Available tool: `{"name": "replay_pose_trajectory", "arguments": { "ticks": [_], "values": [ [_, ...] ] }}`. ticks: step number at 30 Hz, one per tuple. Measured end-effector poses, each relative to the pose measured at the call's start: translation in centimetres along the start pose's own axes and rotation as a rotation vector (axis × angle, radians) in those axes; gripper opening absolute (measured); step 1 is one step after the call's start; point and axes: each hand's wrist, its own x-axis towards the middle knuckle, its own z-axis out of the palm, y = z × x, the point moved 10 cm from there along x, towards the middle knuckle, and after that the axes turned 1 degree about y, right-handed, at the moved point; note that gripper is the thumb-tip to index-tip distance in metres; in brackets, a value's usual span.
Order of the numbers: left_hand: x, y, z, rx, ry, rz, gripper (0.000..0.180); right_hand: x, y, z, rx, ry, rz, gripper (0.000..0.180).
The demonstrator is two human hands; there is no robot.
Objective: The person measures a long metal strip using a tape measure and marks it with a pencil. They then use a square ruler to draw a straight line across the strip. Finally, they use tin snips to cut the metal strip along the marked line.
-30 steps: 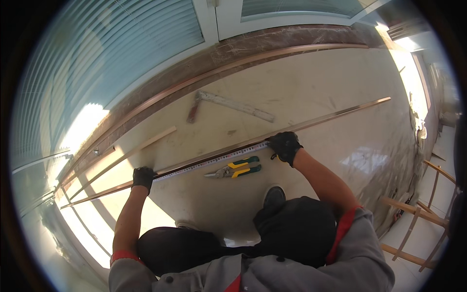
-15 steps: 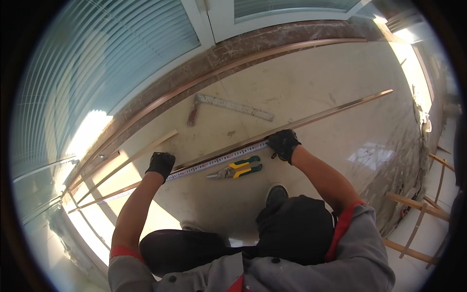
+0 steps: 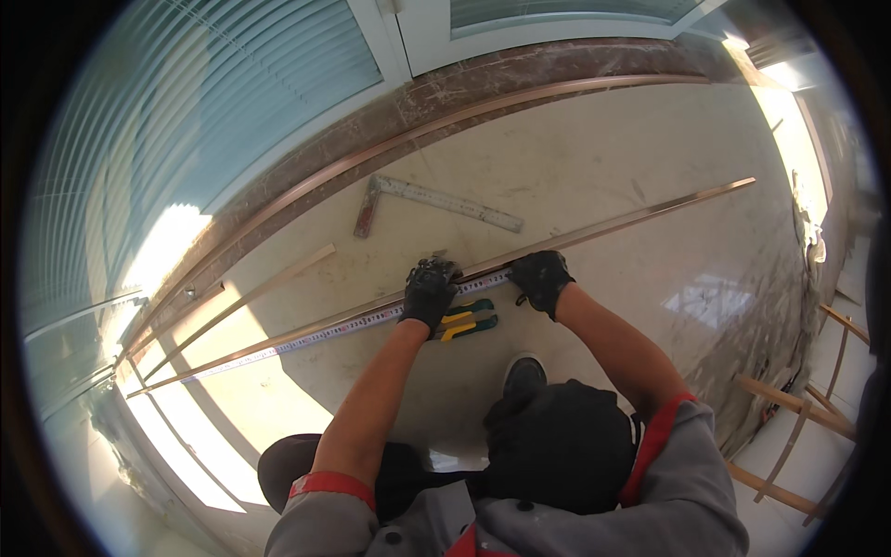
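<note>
A long, thin bronze-coloured metal trim strip (image 3: 650, 214) lies slantwise across the floor. Along its near edge runs the white blade of a tape measure (image 3: 320, 334), stretched toward the lower left. My left hand (image 3: 430, 290), in a black glove, curls over the strip and blade near the middle. Just to its right, my gloved right hand (image 3: 540, 278) pinches the blade against the strip. Tin snips (image 3: 468, 320) with yellow and green handles lie just below; my left hand and wrist hide their jaws. The tape measure's case cannot be made out.
A worn metal try square (image 3: 445, 201) lies beyond the strip. Another thin strip (image 3: 278, 285) rests at the left, and a long copper-coloured strip (image 3: 399, 139) runs along the door sill. Wooden slats (image 3: 789, 401) stand at the right. My shoe (image 3: 525, 376) is close to the snips.
My left hand has slid right along the strip, close to my right hand, and now covers the snips' jaws. My right hand stays at nearly the same place.
</note>
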Motion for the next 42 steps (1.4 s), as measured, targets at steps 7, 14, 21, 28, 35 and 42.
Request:
{"name": "replay_pose_trajectory", "arguments": {
  "ticks": [7,14,21,28,35,42],
  "values": [
    [-0.3,-0.2,0.7,-0.013,-0.005,0.051,0.025,-0.2,-0.2,-1.3,-0.110,0.035,0.011,0.022],
    [-0.5,0.2,0.5,-0.005,0.080,0.096,0.023,-1.0,0.5,-3.6,-0.033,0.285,0.009,0.030],
    [-0.2,0.1,0.3,-0.063,0.046,0.026,0.023,0.0,-1.2,-5.3,0.092,0.287,-0.148,0.034],
    [-0.1,0.4,0.3,-0.057,-0.013,0.007,0.024,1.3,-2.3,-6.4,0.250,0.464,-0.082,0.029],
    [-0.4,0.2,0.3,-0.048,0.031,0.011,0.024,2.2,0.6,-5.9,1.485,0.543,0.096,0.017],
    [-0.1,0.3,0.7,0.018,0.032,0.005,0.019,2.0,-2.4,-5.0,0.875,0.458,-0.187,0.024]
  ]
}}
